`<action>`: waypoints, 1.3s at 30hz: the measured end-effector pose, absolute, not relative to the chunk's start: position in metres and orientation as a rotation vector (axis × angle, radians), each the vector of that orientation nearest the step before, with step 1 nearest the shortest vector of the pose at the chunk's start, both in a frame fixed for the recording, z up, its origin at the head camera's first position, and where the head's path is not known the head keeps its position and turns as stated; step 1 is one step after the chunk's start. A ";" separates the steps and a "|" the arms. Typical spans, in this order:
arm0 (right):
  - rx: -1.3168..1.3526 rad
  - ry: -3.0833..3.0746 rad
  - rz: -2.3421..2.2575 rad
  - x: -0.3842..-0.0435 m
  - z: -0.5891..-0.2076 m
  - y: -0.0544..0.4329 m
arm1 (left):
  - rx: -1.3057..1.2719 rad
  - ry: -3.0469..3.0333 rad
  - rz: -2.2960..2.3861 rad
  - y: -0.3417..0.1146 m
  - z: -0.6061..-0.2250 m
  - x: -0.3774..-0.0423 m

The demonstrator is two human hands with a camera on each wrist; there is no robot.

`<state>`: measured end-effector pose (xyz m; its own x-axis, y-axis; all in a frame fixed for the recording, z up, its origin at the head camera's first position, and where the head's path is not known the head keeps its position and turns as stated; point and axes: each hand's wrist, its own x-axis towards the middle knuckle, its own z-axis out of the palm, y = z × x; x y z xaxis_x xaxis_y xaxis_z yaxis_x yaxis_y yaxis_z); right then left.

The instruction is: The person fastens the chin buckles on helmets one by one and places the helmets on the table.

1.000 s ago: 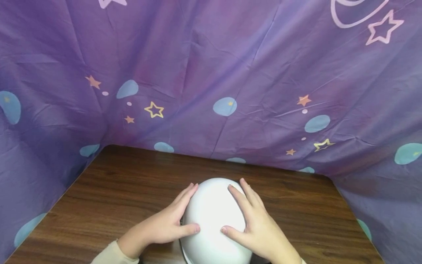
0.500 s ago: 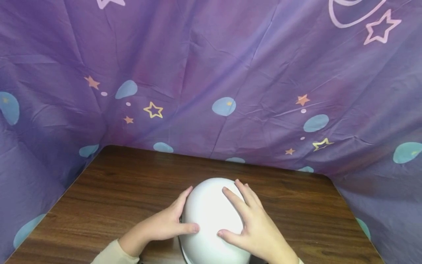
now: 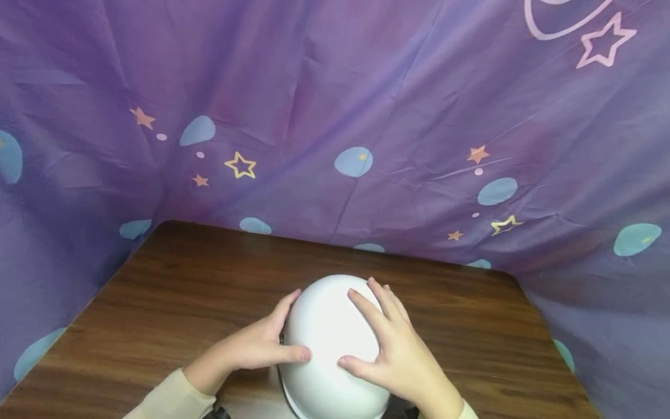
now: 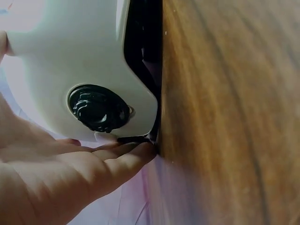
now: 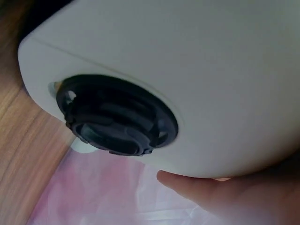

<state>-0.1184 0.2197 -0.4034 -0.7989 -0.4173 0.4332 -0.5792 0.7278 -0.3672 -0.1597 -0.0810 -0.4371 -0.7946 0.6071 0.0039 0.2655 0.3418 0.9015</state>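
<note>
Head view: the white helmet point(image 3: 332, 343) sits dome-up between my hands, over the table point(image 3: 209, 279). My left hand point(image 3: 253, 349) flanks one side, my right hand point(image 3: 405, 355) spreads across the other; both are wide, fingers extended, touching the shell without wrapping it. I judge that so smooth a dome could slide from such flat contact, or tip if one palm pushed harder. The black round fittings point(image 4: 98, 108) near each hand might snag a finger.

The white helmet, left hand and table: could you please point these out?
White helmet point(image 3: 332, 331), head view: middle of its dome.
Left hand point(image 3: 256, 345), head view: back of the hand.
Table point(image 3: 209, 285), head view: bare top at left.
</note>
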 end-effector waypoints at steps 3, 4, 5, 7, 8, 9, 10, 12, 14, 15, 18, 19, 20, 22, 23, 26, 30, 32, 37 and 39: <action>0.756 -2.635 0.735 -0.117 -0.403 0.219 | 0.769 2.287 1.452 -0.080 -0.435 -0.156; 0.750 -2.639 0.737 -0.116 -0.403 0.219 | 0.768 2.297 1.456 -0.080 -0.433 -0.155; 0.746 -2.642 0.734 -0.116 -0.402 0.219 | 0.770 2.301 1.461 -0.079 -0.432 -0.154; 0.736 -2.639 0.717 -0.116 -0.400 0.220 | 0.782 2.324 1.460 -0.077 -0.429 -0.152; 0.733 -2.631 0.710 -0.116 -0.399 0.221 | 0.790 2.339 1.460 -0.076 -0.428 -0.152; 0.729 -2.622 0.701 -0.116 -0.398 0.222 | 0.801 2.350 1.462 -0.075 -0.427 -0.152; 0.733 -2.613 0.704 -0.116 -0.397 0.222 | 0.802 2.368 1.459 -0.075 -0.425 -0.151; 0.736 -2.592 0.711 -0.116 -0.395 0.222 | 0.823 2.405 1.461 -0.076 -0.423 -0.150; 0.737 -2.578 0.723 -0.116 -0.393 0.223 | 0.832 2.439 1.459 -0.076 -0.419 -0.149; 0.737 -2.571 0.729 -0.116 -0.393 0.223 | 0.841 2.461 1.460 -0.077 -0.417 -0.148; 0.726 -2.566 0.758 -0.116 -0.391 0.224 | 0.881 2.527 1.473 -0.077 -0.411 -0.145; 0.716 -2.570 0.771 -0.115 -0.390 0.224 | 0.889 2.550 1.477 -0.077 -0.409 -0.145; 0.707 -2.572 0.787 -0.115 -0.389 0.225 | 0.898 2.570 1.486 -0.076 -0.408 -0.144; 0.684 -2.580 0.824 -0.113 -0.388 0.225 | 0.921 2.594 1.499 -0.077 -0.405 -0.144; 0.675 -2.583 0.841 -0.113 -0.388 0.225 | 0.920 2.606 1.498 -0.077 -0.404 -0.143; 0.664 -2.585 0.877 -0.112 -0.388 0.226 | 0.916 2.623 1.497 -0.077 -0.401 -0.141; 0.665 -2.573 0.907 -0.111 -0.387 0.226 | 0.962 2.652 1.517 -0.077 -0.399 -0.138; 0.666 -2.568 0.917 -0.111 -0.386 0.226 | 0.990 2.667 1.531 -0.076 -0.398 -0.137; 0.670 -2.552 0.925 -0.111 -0.385 0.227 | 1.013 2.720 1.518 -0.074 -0.394 -0.131; 0.679 -2.545 0.952 -0.111 -0.384 0.226 | 1.014 2.755 1.498 -0.075 -0.392 -0.129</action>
<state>-0.1106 0.2259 -0.3836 -0.8283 -0.3140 0.4640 -0.5415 0.6613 -0.5191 -0.1287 -0.0746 -0.3923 -0.7998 0.4415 0.4067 0.5813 0.4009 0.7080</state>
